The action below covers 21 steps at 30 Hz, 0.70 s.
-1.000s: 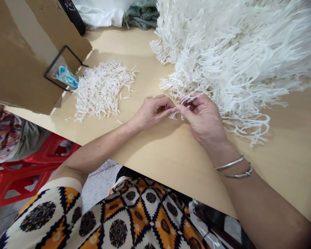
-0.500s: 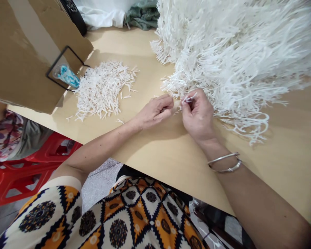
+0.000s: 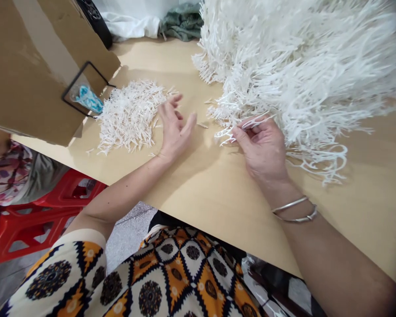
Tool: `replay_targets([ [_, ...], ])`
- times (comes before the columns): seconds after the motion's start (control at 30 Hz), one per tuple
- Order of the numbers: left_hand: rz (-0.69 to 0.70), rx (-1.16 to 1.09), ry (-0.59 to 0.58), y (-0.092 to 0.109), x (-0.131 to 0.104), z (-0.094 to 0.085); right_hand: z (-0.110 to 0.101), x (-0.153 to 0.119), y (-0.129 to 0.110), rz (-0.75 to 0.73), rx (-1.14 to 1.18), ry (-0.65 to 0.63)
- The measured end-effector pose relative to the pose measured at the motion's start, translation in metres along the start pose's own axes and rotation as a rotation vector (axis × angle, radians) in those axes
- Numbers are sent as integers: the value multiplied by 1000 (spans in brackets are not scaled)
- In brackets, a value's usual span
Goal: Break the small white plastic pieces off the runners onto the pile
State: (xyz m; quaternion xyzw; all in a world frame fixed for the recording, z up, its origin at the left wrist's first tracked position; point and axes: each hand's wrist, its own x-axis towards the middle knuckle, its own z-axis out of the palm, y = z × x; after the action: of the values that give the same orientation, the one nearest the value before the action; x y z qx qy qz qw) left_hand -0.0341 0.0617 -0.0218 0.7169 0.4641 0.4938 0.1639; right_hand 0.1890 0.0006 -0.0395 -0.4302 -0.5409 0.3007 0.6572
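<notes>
Because the white strands (image 3: 227, 133) in the right hand (image 3: 263, 145) are so thin, I'd judge them almost weightless, springy rather than floppy, and easily kinked or snapped at their fine tips. From my end I'd pinch them by a stem, thumb against forefinger, without crushing the branches; they may be a little slippery (I can't tell the material from here). That hand is pinching them now, just above the counter (image 3: 201, 189) and beside the near edge of the large heap (image 3: 284, 66), their forked ends sticking out past the thumb.

They look pale, matte and twig-like, splitting into slender prongs, and some longer strands curl back over the fingers. My view of the left hand (image 3: 175, 130) is blurred, but its fingers are spread and I see nothing in them; it is by the small pile (image 3: 128, 114) of short white pieces, and whether it touches them I can't tell.
</notes>
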Motion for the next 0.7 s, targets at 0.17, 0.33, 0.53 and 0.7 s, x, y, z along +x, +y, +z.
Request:
replay_targets([
  [0.17, 150, -177, -426, 38, -9, 5, 1, -1, -9, 29, 6, -33],
  [0.33, 91, -329, -544, 44, -11, 8, 1, -3, -13, 81, 14, -57],
  [0.53, -65, -458, -600, 43, -10, 4, -1, -4, -23, 195, -2, -194],
  [0.7, -13, -587, -750, 45, -7, 3, -5, -4, -20, 133, -121, -231],
])
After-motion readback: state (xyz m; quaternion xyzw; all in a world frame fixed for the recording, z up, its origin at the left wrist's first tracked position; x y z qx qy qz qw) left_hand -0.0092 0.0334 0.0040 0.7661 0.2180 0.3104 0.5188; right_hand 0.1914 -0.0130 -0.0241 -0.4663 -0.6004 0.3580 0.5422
